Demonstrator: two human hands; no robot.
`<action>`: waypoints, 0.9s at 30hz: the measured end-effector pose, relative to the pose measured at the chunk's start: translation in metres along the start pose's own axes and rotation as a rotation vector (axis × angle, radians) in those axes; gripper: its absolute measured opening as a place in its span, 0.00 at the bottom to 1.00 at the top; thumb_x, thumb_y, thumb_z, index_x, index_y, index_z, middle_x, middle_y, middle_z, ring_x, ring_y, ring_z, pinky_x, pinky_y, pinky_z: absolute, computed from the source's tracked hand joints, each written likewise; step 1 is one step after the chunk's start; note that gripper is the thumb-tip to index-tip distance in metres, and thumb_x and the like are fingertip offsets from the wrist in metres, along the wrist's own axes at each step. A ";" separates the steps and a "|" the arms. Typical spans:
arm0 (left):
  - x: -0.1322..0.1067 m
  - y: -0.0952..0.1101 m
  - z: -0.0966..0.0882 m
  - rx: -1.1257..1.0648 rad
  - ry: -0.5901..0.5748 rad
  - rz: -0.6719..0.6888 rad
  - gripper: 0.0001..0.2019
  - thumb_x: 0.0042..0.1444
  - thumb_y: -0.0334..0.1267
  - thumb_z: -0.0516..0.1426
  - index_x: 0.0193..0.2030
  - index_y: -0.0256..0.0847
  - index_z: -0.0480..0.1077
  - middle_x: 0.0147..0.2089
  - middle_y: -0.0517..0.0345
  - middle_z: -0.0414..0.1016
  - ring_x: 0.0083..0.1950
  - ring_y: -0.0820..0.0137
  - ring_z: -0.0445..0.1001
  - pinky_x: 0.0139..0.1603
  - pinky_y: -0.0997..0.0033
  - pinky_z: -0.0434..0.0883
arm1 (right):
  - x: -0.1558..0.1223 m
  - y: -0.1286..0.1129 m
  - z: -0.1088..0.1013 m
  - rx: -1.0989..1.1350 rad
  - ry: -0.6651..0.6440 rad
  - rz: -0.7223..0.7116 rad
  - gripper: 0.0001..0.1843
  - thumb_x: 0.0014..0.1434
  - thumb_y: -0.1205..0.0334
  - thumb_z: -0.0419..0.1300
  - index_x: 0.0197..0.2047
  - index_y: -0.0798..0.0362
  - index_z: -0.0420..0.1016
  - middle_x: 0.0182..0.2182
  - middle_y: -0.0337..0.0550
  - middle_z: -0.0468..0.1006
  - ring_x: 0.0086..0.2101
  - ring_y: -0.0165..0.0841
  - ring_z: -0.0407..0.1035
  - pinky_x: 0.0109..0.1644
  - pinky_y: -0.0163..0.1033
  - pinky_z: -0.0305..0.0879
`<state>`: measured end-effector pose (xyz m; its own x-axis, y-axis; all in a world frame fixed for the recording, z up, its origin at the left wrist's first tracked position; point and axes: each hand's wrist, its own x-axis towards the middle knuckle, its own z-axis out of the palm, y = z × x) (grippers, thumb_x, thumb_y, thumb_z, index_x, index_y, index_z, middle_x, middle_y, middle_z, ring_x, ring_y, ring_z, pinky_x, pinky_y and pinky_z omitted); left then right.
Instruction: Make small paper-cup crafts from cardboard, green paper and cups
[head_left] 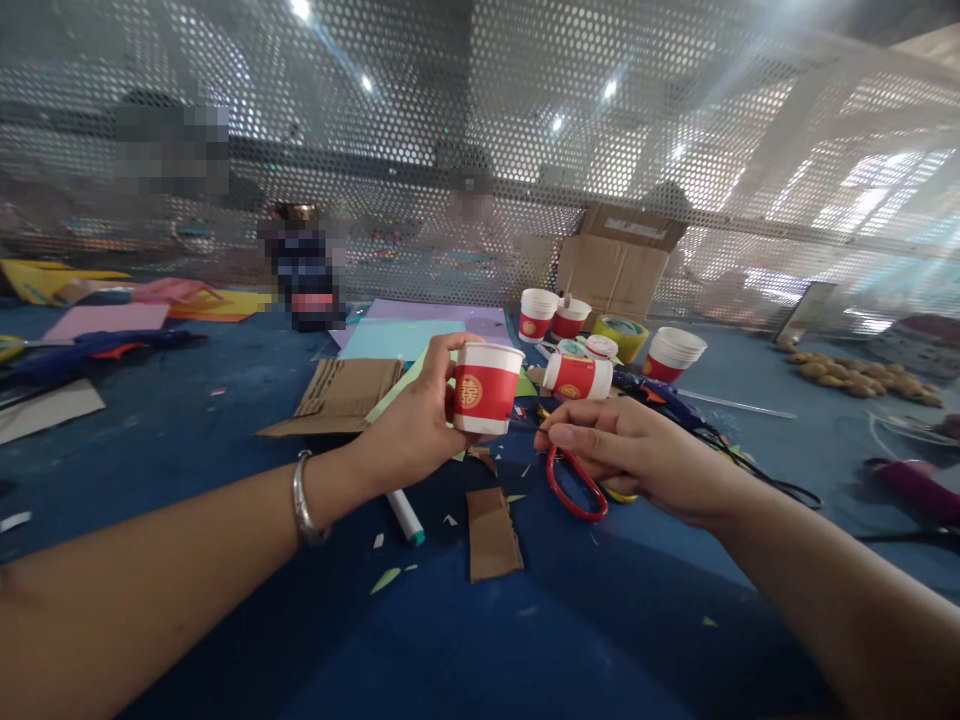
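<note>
My left hand is wrapped round a small red and white paper cup and holds it upright above the blue table. A silver bracelet sits on that wrist. My right hand is closed on scissors with red handles, whose loops hang below the fingers just right of the cup. A second paper cup lies on its side behind them.
Several more paper cups and a roll of tape stand further back. Cardboard pieces, coloured paper sheets, a marker and paper scraps lie around. A cardboard box leans on a perforated screen; people sit behind it.
</note>
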<state>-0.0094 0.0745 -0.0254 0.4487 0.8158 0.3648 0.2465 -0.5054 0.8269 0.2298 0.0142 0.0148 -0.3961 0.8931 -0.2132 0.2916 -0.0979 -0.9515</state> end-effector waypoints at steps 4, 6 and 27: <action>0.002 0.001 -0.001 -0.070 -0.027 -0.018 0.39 0.50 0.36 0.69 0.61 0.50 0.50 0.53 0.53 0.73 0.46 0.65 0.78 0.48 0.62 0.76 | 0.000 -0.001 0.001 0.009 -0.012 -0.015 0.25 0.60 0.39 0.64 0.41 0.56 0.73 0.19 0.25 0.51 0.19 0.21 0.40 0.18 0.28 0.37; 0.003 0.001 -0.001 -0.126 -0.033 -0.027 0.39 0.49 0.35 0.70 0.60 0.50 0.50 0.53 0.54 0.73 0.45 0.66 0.78 0.46 0.63 0.76 | -0.001 -0.002 0.002 0.029 -0.007 -0.015 0.25 0.59 0.39 0.64 0.41 0.56 0.73 0.19 0.25 0.51 0.19 0.21 0.39 0.18 0.28 0.36; 0.003 0.001 0.002 -0.141 -0.016 -0.034 0.40 0.47 0.33 0.71 0.58 0.49 0.51 0.53 0.54 0.74 0.45 0.67 0.80 0.46 0.65 0.77 | -0.003 -0.004 0.001 0.052 0.012 0.011 0.25 0.59 0.40 0.65 0.39 0.56 0.73 0.19 0.26 0.51 0.20 0.21 0.39 0.18 0.27 0.36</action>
<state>-0.0066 0.0762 -0.0245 0.4557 0.8267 0.3300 0.1388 -0.4323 0.8910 0.2295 0.0113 0.0190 -0.3830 0.8969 -0.2211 0.2502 -0.1296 -0.9595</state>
